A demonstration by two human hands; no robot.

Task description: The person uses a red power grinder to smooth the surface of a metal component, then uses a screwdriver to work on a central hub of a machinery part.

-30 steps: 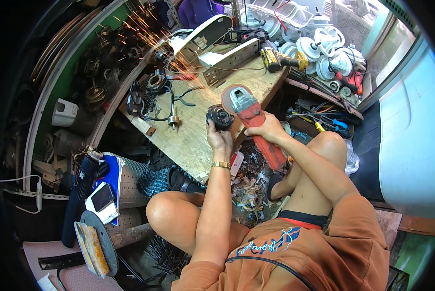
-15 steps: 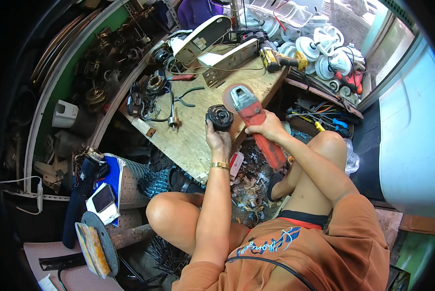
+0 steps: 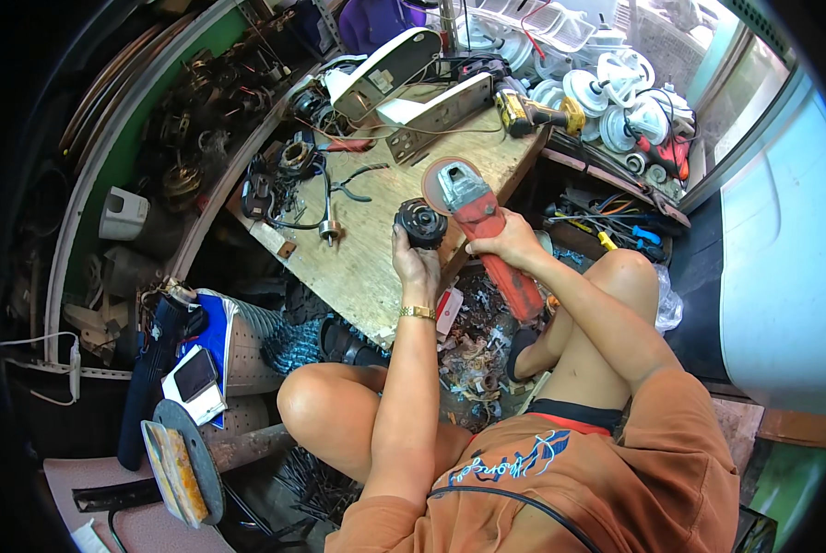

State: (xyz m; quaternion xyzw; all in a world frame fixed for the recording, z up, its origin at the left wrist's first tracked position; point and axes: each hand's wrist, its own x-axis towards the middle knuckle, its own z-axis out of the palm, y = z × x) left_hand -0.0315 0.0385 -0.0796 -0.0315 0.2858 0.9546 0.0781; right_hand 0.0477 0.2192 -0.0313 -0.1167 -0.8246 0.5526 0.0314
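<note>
My left hand (image 3: 415,269), with a gold watch on its wrist, grips a dark round motor part (image 3: 421,224) from below, its ringed face turned up. A red angle grinder (image 3: 489,235) with a grey metal head is held in my right hand (image 3: 513,241), fingers wrapped round its body. The grinder's thin reddish-brown disc (image 3: 439,184) lies just above the motor part at its upper right edge; whether they touch I cannot tell. Both are over the right part of the wooden bench (image 3: 353,267). Part of the disc is hidden behind the grinder head.
On the bench lie pliers (image 3: 358,184), a rotor with a shaft (image 3: 329,226), a yellow cordless drill (image 3: 535,115) and metal housings (image 3: 441,118). White coiled lamps (image 3: 616,97) are heaped at back right. Scraps (image 3: 477,369) litter the floor between my legs. A bench wheel (image 3: 192,461) stands lower left.
My left hand has shifted slightly right with the motor part, closer under the grinder head. The grinder and my right hand have hardly moved.
</note>
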